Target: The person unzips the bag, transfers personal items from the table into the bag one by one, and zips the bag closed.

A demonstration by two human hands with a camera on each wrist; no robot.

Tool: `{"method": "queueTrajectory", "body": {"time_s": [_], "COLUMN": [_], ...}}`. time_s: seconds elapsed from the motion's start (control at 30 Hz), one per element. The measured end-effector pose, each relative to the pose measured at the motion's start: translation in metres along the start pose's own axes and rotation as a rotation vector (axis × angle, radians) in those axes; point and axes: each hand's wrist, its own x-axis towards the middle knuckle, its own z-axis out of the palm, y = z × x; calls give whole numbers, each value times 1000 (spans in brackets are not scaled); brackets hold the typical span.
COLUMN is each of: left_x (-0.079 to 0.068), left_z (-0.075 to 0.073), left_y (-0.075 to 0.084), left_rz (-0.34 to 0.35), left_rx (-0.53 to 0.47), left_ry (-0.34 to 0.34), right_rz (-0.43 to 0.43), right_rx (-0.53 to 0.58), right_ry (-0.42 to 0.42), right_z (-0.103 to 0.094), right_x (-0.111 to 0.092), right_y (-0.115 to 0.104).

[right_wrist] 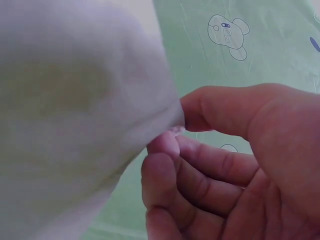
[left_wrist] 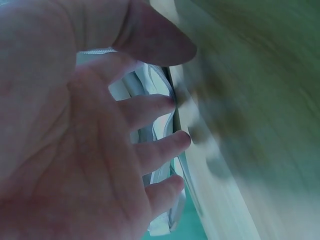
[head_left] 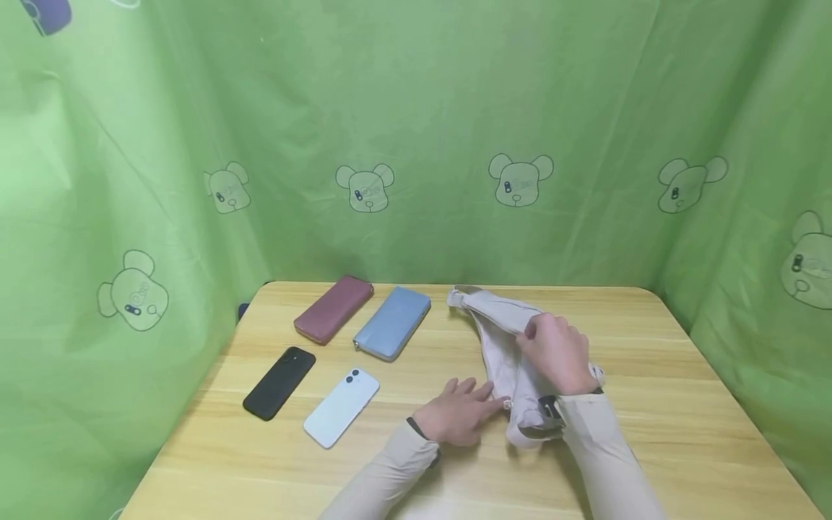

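Note:
A pale grey fabric bag (head_left: 507, 310) with a zip and a black buckle (head_left: 549, 406) lies on the right half of the table, its opening spread. My right hand (head_left: 557, 354) pinches the upper edge of the bag between thumb and fingers and holds it raised. In the right wrist view the pinched cloth (right_wrist: 125, 100) hangs from the fingertips. My left hand (head_left: 458, 413) lies low by the table with its fingers extended, the index fingertip at the bag's near left edge by the zip end. The left wrist view shows the zip edge (left_wrist: 162, 80) behind the fingers.
To the left lie a maroon zip wallet (head_left: 334, 309), a light blue zip wallet (head_left: 393, 323), a black phone (head_left: 279, 383) and a white phone (head_left: 341, 408). Green curtains (head_left: 442, 87) with bear prints enclose the wooden table (head_left: 656, 433) at the back and sides.

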Motion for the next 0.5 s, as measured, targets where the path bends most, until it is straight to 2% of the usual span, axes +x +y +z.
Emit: {"method": "queueTrajectory", "body": {"time_s": [0.2,0.33,0.43,0.5], "left_x": [2,3,-5,-16], "left_z": [-1,-10,-22,-30], "left_y": [-11,-36,-63,-81], "left_rz": [41,79,35,-38], "left_rx": [-156,-282,-396,-508], "left_ry": [44,151,264,344], "right_rz": [-10,-14,-19,-18], "right_rx": [7,11,12,10], "right_ry": [4,19,24,23], "right_z": [0,-1,-1,-1], "right_x": [-1,-1,-1,0], "right_y": [2,3,3,3]}}
